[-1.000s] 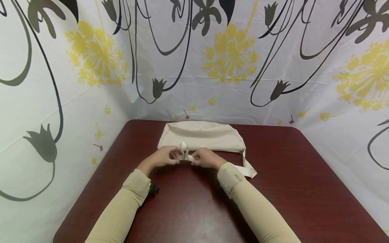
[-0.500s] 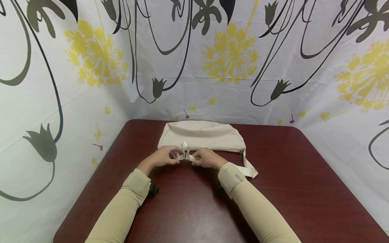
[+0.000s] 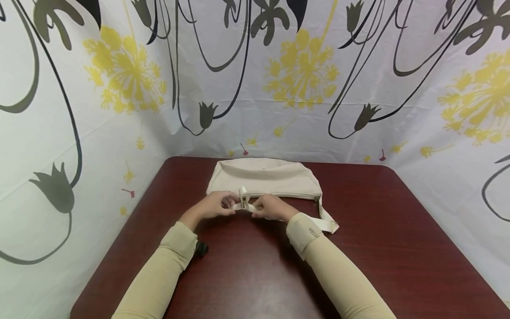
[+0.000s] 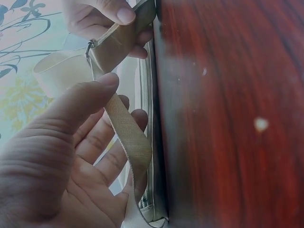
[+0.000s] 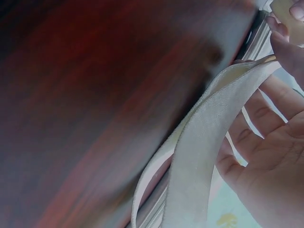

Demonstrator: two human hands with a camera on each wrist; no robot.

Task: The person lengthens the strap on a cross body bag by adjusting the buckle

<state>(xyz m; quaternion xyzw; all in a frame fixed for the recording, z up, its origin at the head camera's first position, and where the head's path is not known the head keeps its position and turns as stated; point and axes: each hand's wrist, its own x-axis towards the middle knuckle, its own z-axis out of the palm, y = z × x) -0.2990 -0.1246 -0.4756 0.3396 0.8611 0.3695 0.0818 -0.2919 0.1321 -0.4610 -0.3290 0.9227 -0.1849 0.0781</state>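
Observation:
A cream shoulder bag [image 3: 264, 175] lies near the far edge of the table, its zipper side facing me. In front of it, both hands hold its webbing strap [image 4: 126, 130] on either side of a metal slider buckle [image 3: 244, 203]. A short loop of strap [image 3: 243, 191] stands up from the buckle. My left hand [image 3: 217, 204] pinches the strap left of the buckle between thumb and fingers. On the other side, my right hand [image 3: 272, 207] pinches it with the thumb on top. Doubled strap hangs past the right palm in the right wrist view.
The reddish-brown table [image 3: 255, 266] extends toward me and to both sides. A slack bend of strap [image 3: 328, 227] lies right of the right hand. A small dark object [image 3: 201, 249] shows beside the left cuff. Patterned white cloth [image 3: 303, 133] surrounds the table's back and sides.
The loop standing above the buckle has shifted slightly right and become more upright. Both hands keep their places and their hold on the strap.

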